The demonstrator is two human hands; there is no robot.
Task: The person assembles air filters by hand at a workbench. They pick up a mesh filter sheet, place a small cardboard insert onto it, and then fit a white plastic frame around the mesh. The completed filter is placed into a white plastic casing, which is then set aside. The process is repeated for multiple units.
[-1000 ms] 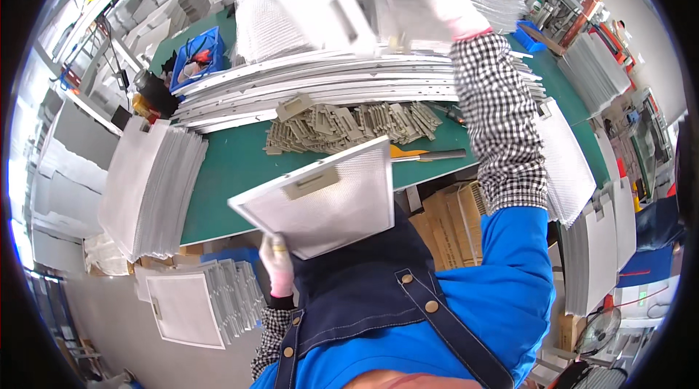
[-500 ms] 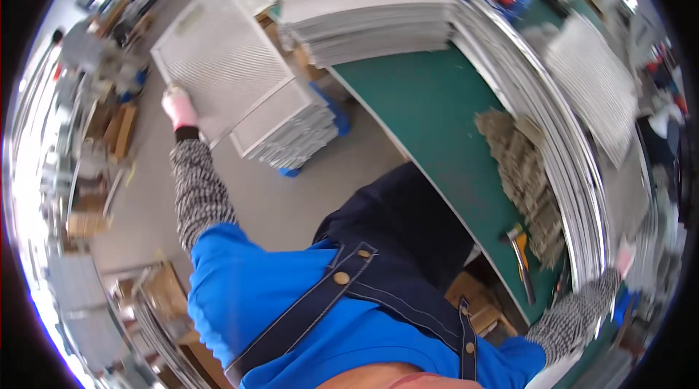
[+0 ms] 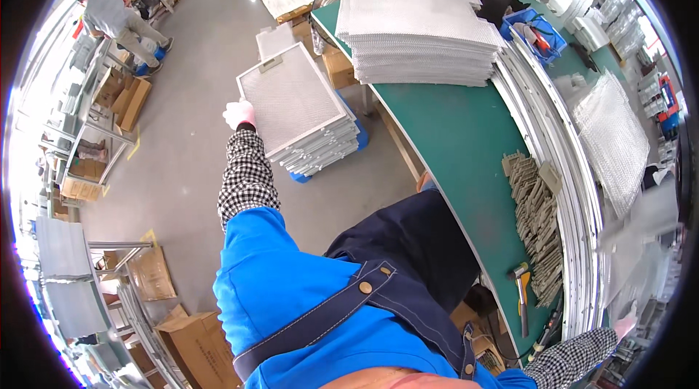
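A framed mesh filter panel (image 3: pixel 293 101) was held at its edge by the gloved left hand (image 3: pixel 238 113), closed on it, atop the panel stack (image 3: pixel 320 147) on the floor beside the counter (image 3: pixel 451 134)'s near edge, while the right hand (image 3: pixel 625 325)'s closure could not be told.

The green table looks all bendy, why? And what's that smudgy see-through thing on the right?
Head view: the fisheye lens bends the green table near the rim; the see-through sheet by the right hand is smeared with blur; the left hand and metal filter look sharp.

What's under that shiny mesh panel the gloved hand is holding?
A stack of framed metal mesh filter panels lies beneath it, on a blue base. The floor under them is hidden.
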